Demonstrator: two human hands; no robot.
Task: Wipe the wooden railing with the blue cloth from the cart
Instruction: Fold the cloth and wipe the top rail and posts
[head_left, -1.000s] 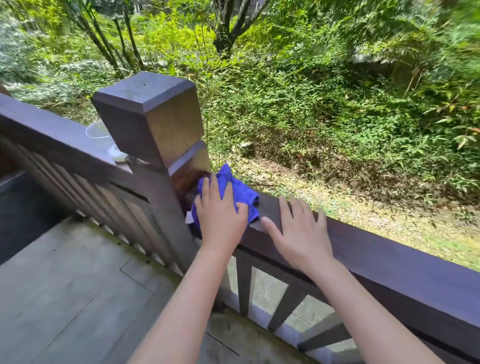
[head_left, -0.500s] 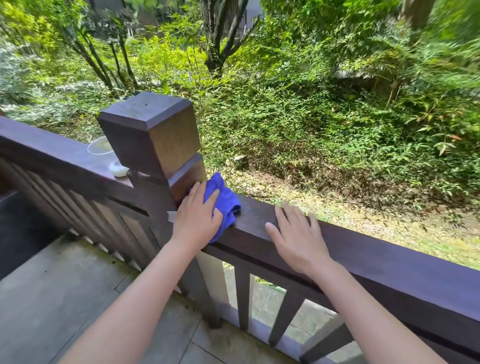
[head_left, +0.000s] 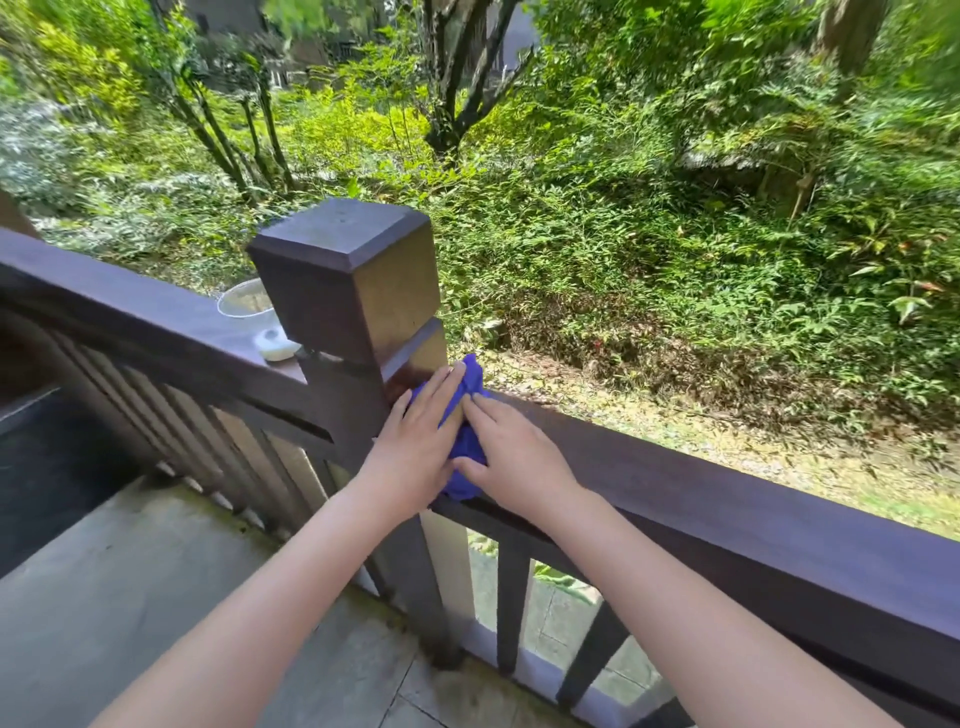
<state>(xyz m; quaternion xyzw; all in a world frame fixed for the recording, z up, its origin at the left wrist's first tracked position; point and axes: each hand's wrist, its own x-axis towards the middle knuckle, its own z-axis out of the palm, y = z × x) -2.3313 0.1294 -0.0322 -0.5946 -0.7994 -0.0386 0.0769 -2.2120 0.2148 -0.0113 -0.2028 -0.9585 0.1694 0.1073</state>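
Note:
The blue cloth lies bunched on top of the dark wooden railing, right against the square corner post. My left hand presses flat on the cloth's left side, fingers pointing up toward the post. My right hand rests on the cloth's right side, fingers meeting the left hand's. Most of the cloth is hidden under both hands. No cart is in view.
A clear plastic cup and a small white object sit on the left rail section beside the post. Beyond the railing are shrubs and a leaf-strewn slope. Grey stone paving lies under me.
My right hand slid left along the rail and now lies on the cloth beside my left hand. The cloth stays against the post. The view tilted slightly upward.

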